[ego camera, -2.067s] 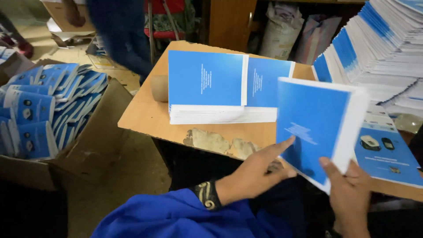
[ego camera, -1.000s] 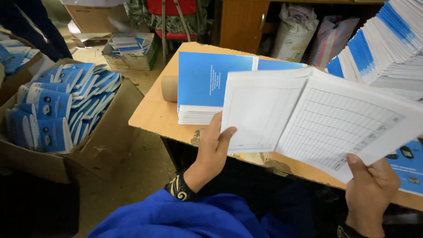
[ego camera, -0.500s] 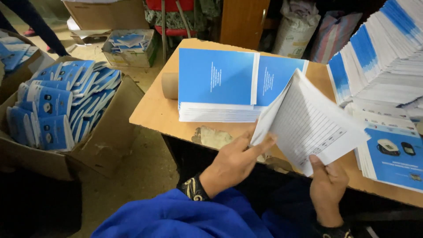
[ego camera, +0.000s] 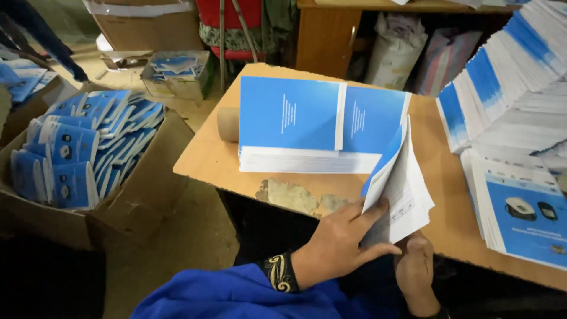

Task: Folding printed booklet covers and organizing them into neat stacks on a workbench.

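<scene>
A thin booklet (ego camera: 399,183) with a blue cover and white printed pages stands nearly folded shut at the near edge of the wooden table (ego camera: 207,159). My left hand (ego camera: 339,242) presses its fingers against the booklet's left outer side. My right hand (ego camera: 416,269) grips the lower edge from below. Behind the booklet lies a stack of blue-covered booklets (ego camera: 295,124), side by side with a second one (ego camera: 369,121).
A tall fanned pile of blue-and-white booklets (ego camera: 508,88) fills the table's right side, with a flat stack (ego camera: 520,218) below it. A cardboard box (ego camera: 71,159) full of blue booklets stands on the floor at left. A cardboard tube (ego camera: 227,124) lies beside the stacks.
The booklet went from closed, to spread wide open, to being folded nearly shut now. Both hands came closer together at its lower edge.
</scene>
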